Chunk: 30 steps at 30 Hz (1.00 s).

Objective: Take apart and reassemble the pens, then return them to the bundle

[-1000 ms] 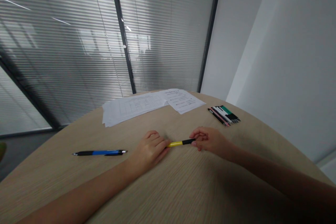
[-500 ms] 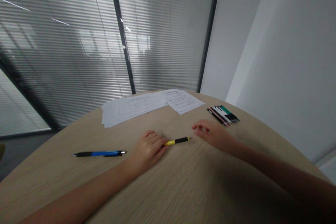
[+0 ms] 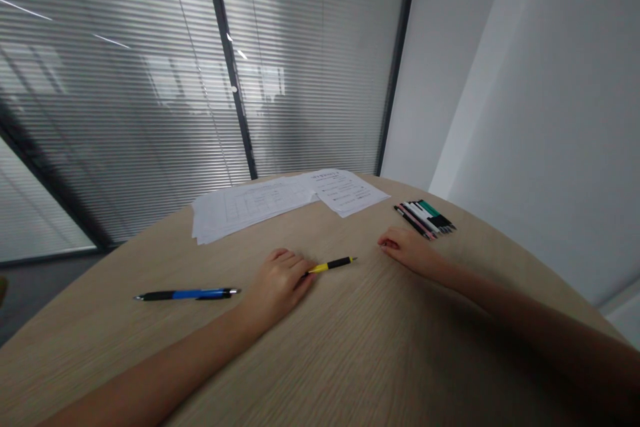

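Observation:
My left hand [image 3: 281,282] rests on the table with its fingers closed round the rear part of a yellow pen [image 3: 320,268] with a black grip. The pen's tip points right and slightly away from me. My right hand [image 3: 406,250] lies to the right of that tip, apart from it, fingers curled and pinched together. A tiny dark spot shows at its fingertips, too small to name. Left of my left hand lies a blue and black pen [image 3: 187,294], touched by neither hand.
Several pens [image 3: 425,219] lie side by side in a row beyond my right hand. Printed paper sheets [image 3: 260,203] spread along the far side of the round wooden table [image 3: 320,360]. Behind it stand a glass partition with blinds [image 3: 310,80] and a white wall [image 3: 560,113].
My right hand has moved a little right, away from the pen tip, and its fingers have closed more. The yellow pen has tilted slightly, its tip shifting left and away from me.

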Available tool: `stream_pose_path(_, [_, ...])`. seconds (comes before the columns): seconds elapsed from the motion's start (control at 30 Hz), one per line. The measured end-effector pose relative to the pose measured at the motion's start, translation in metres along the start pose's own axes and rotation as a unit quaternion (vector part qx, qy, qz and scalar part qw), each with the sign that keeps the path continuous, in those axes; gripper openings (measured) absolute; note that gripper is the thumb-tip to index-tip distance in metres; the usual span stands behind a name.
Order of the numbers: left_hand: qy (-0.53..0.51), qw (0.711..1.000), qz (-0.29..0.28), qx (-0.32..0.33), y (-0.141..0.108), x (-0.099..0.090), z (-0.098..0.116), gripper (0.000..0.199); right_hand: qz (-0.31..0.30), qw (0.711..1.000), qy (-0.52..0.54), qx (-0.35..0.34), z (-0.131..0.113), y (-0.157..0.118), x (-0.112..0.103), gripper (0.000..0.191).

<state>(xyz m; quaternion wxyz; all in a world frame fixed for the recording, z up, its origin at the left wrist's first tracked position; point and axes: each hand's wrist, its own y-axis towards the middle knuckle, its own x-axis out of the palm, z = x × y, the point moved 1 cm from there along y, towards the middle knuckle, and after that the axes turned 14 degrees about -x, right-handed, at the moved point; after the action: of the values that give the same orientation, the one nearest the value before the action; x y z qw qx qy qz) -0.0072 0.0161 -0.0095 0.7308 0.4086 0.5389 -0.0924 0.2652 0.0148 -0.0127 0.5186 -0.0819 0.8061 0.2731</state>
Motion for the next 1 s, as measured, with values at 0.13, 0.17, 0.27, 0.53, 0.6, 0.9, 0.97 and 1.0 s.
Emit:
stream_pose_path(0.13, [0.000,1.000,-0.007,0.001,0.000,0.000,0.001,0.018,0.010,0.998,0.055,0.024,-0.009,0.002,0.000,0.013])
stream_pose_path(0.17, [0.000,1.000,-0.008,0.002,0.000,0.000,0.001,0.018,0.011,0.997,0.070,0.027,-0.012,0.002,0.001,0.014])
stream_pose_path(0.27, [0.001,1.000,-0.006,0.006,-0.001,-0.001,0.001,0.018,0.021,0.986,0.159,0.039,-0.025,0.002,0.004,0.016])
stream_pose_path(0.53, [-0.002,1.000,0.001,0.015,0.000,-0.002,0.003,0.018,0.037,0.945,0.312,0.089,-0.043,-0.002,0.017,0.013])
stream_pose_path(0.6, [0.000,1.000,0.000,0.012,0.000,-0.002,0.003,0.018,0.029,0.964,0.254,0.077,-0.043,-0.002,0.019,0.009])
stream_pose_path(0.9, [0.023,1.000,0.003,0.002,-0.001,-0.001,0.003,0.017,-0.037,0.929,0.031,-0.368,-0.130,-0.042,0.005,0.032])
stream_pose_path(0.97, [0.022,1.000,0.002,0.001,-0.001,-0.001,0.004,0.017,-0.064,0.891,0.003,-0.450,-0.149,-0.054,0.015,0.030])
stream_pose_path(1.0, [0.020,1.000,0.000,0.001,0.000,-0.001,0.004,0.017,-0.063,0.889,0.003,-0.453,-0.154,-0.059,0.023,0.029])
